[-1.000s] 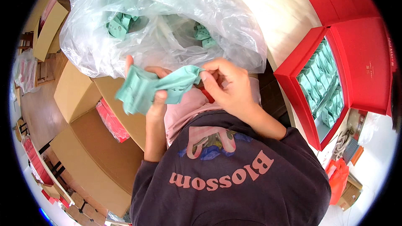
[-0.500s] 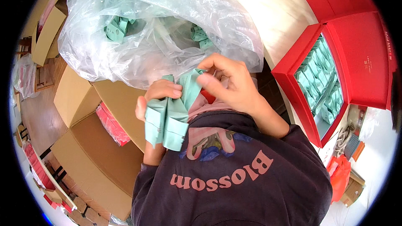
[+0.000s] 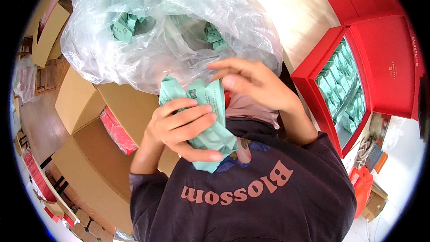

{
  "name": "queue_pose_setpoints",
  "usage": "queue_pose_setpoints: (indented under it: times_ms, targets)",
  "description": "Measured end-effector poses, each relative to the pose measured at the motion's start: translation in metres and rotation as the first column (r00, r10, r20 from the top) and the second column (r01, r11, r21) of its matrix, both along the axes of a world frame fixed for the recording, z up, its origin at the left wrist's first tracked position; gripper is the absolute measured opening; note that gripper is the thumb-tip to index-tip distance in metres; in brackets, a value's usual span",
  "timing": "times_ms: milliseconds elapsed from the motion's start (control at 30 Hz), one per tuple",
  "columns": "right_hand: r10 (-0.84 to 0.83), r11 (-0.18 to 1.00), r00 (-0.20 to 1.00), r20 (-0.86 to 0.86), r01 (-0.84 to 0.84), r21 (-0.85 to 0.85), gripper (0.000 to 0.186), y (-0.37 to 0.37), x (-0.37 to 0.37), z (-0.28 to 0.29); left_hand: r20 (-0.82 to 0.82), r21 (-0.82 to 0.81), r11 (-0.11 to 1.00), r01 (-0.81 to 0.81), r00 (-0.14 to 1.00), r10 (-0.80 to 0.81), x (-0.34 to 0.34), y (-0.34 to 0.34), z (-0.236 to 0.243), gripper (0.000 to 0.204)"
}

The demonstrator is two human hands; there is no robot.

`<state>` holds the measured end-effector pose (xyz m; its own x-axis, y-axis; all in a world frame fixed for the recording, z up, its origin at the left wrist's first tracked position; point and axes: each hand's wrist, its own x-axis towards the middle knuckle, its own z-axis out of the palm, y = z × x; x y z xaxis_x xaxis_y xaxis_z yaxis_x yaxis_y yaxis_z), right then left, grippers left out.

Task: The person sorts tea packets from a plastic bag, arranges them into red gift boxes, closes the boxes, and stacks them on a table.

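Observation:
My left hand [image 3: 183, 127] is wrapped around a pair of pale green paper packets [image 3: 207, 93], held upright and side by side in front of my chest. Small dark print shows on their faces. My right hand [image 3: 262, 85] hovers by their upper right edge, its fingers stretched out and nothing in them; whether the thumb touches the packet, I cannot tell. Just beyond lies a large clear plastic bag [image 3: 148, 62], with more green packets [image 3: 124, 27] inside. On the right, an open red box [image 3: 309, 85] holds rows of similar green packets [image 3: 339, 78].
An open brown cardboard box [image 3: 96, 157] stands at my left, with a red plastic-wrapped item [image 3: 117, 130] in it. The red box's lid [image 3: 385, 62] leans open to the right. Beyond that box's near edge are a red plastic bag [image 3: 362, 181] and a coil of cord [image 3: 367, 148].
My left hand has turned, so the packets' printed faces show and its fingers cross their front. My right hand has let go of the packet top and moved slightly right.

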<state>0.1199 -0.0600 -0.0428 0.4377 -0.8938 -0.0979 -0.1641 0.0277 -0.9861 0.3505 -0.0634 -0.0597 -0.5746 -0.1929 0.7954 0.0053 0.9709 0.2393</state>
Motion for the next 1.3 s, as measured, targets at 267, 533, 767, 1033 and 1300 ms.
queue_pose_setpoints:
  times_ms: [267, 533, 767, 1033, 1300]
  targets:
    - [-0.081, 0.951, 0.997, 0.020, 0.071, 0.301, 0.032, 0.017, 0.025, 0.003, 0.158, -0.240, 0.971, 0.009, 0.987, 0.030, -0.003, -0.002, -0.004, 0.058]
    - [-0.263, 0.945, 0.965, 0.013, 0.255, 0.207, 0.023, 0.023, 0.032, -0.009, 0.184, -0.262, 0.965, 0.005, 0.982, 0.045, -0.007, -0.002, -0.006, 0.057]
    - [-0.232, 0.954, 0.972, 0.037, 0.220, 0.203, 0.027, 0.015, 0.024, -0.014, 0.188, -0.257, 0.966, 0.028, 0.982, 0.022, -0.010, 0.001, -0.015, 0.056]
    - [-0.062, 0.946, 0.997, -0.036, 0.070, 0.315, 0.031, 0.004, 0.016, -0.032, 0.143, -0.034, 0.998, 0.049, 0.989, -0.043, -0.010, -0.001, -0.022, 0.055]
    - [-0.256, 0.877, 0.966, 0.019, 0.241, -0.416, 0.032, 0.006, 0.039, -0.045, -0.072, 0.996, 0.015, 0.083, 0.744, 0.664, -0.039, 0.012, -0.042, 0.055]
